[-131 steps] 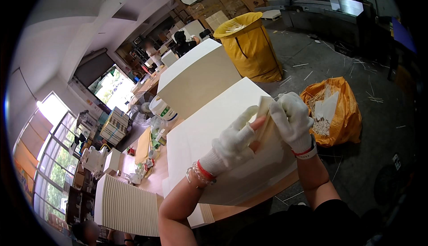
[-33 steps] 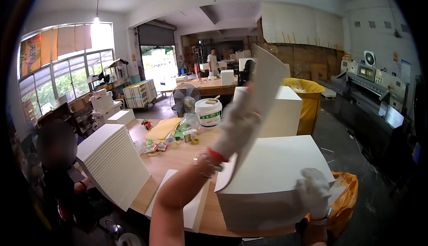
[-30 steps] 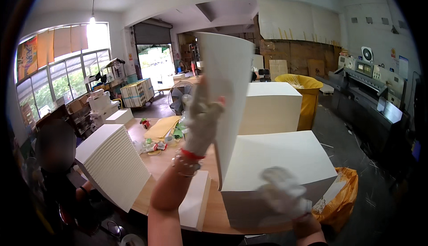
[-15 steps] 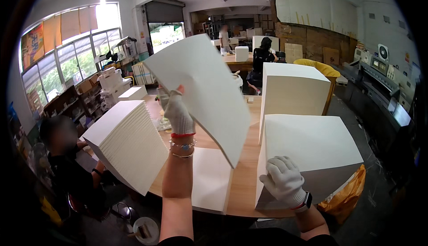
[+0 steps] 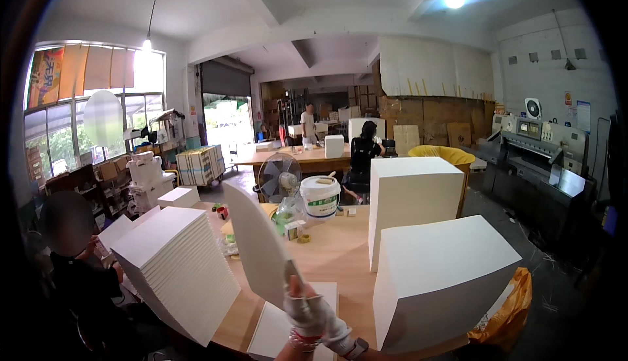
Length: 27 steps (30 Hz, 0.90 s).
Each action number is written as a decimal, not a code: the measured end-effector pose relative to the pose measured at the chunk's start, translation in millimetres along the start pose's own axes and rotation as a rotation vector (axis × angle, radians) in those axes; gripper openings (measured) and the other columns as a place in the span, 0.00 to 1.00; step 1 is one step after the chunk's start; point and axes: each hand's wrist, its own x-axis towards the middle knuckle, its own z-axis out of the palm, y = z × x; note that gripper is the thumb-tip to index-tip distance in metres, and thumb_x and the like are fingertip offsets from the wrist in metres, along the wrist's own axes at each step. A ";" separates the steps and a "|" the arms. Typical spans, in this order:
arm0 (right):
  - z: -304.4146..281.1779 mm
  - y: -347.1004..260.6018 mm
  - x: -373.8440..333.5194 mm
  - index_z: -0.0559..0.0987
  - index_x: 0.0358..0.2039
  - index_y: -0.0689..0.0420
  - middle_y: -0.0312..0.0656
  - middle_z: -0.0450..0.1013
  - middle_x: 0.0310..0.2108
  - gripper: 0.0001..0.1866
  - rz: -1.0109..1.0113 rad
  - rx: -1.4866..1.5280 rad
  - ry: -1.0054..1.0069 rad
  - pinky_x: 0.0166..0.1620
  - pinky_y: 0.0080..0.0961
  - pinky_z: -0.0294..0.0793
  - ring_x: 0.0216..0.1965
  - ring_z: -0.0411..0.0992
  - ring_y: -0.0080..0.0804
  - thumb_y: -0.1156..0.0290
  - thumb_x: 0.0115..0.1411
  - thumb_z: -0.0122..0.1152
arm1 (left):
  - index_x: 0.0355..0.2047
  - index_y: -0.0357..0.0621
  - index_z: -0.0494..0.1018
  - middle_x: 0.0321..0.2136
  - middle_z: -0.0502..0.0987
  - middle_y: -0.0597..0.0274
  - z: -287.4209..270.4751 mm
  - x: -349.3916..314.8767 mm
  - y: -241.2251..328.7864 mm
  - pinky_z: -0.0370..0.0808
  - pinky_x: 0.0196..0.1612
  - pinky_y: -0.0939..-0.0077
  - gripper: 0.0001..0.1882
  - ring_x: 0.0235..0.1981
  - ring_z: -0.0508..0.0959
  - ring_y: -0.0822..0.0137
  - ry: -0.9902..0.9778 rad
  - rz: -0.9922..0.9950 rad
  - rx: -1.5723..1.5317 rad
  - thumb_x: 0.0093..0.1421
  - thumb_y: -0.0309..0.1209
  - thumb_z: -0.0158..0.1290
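My left hand (image 5: 305, 310), in a whitish glove with bare fingertips and a red band at the wrist, grips the lower edge of a white paper pad (image 5: 256, 250). The pad stands tilted upright, turned nearly edge-on. My right hand (image 5: 336, 332), gloved and with a dark watch at the wrist, is close against the left one; its fingers are hidden. Beneath them another white pad (image 5: 275, 328) lies on the table, partly covered by my hands. To the left stands a tall layered stack of white pads (image 5: 176, 256). At the right is a large white paper stack (image 5: 445, 256).
A taller white stack (image 5: 415, 191) stands behind the right one on the wooden table (image 5: 340, 243). Farther back are a white bucket (image 5: 320, 198) with a brush, a fan (image 5: 280, 176) and plastic bags. A person (image 5: 72, 263) sits at the left; others are farther off.
The pad in my left hand has come down and turned edge-on. My right hand has left the right stack and moved over beside my left hand. The view has tipped upward.
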 end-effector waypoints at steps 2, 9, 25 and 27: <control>-16.0 17.6 4.5 0.50 0.68 0.64 0.54 0.64 0.61 0.42 0.109 0.040 0.044 0.63 0.36 0.65 0.60 0.65 0.44 0.65 0.63 0.62 | 0.59 0.35 0.63 0.59 0.67 0.35 4.0 0.8 5.2 0.75 0.54 0.59 0.22 0.59 0.70 0.40 -0.107 0.060 -0.079 0.65 0.22 0.49; -100.8 66.2 -11.0 0.54 0.67 0.63 0.47 0.68 0.57 0.36 0.264 -0.141 0.136 0.58 0.33 0.70 0.54 0.70 0.39 0.72 0.63 0.59 | 0.61 0.39 0.64 0.55 0.72 0.42 -13.7 -26.8 -2.8 0.72 0.59 0.59 0.33 0.59 0.71 0.46 -0.766 -0.243 -0.211 0.55 0.25 0.60; -86.8 31.0 -68.6 0.72 0.50 0.62 0.55 0.70 0.51 0.27 0.411 -1.263 -0.105 0.51 0.38 0.73 0.50 0.72 0.47 0.63 0.53 0.70 | 0.56 0.33 0.70 0.54 0.74 0.52 -257.1 -152.4 -167.8 0.72 0.57 0.74 0.22 0.54 0.76 0.63 -0.935 -1.108 0.287 0.60 0.19 0.53; -65.7 16.1 -75.3 0.74 0.48 0.59 0.56 0.67 0.51 0.29 0.338 -1.444 -0.276 0.51 0.43 0.72 0.50 0.69 0.55 0.57 0.50 0.72 | 0.54 0.37 0.73 0.51 0.76 0.50 -273.4 -167.8 -176.0 0.73 0.53 0.72 0.21 0.51 0.77 0.60 -0.889 -1.132 0.235 0.59 0.26 0.55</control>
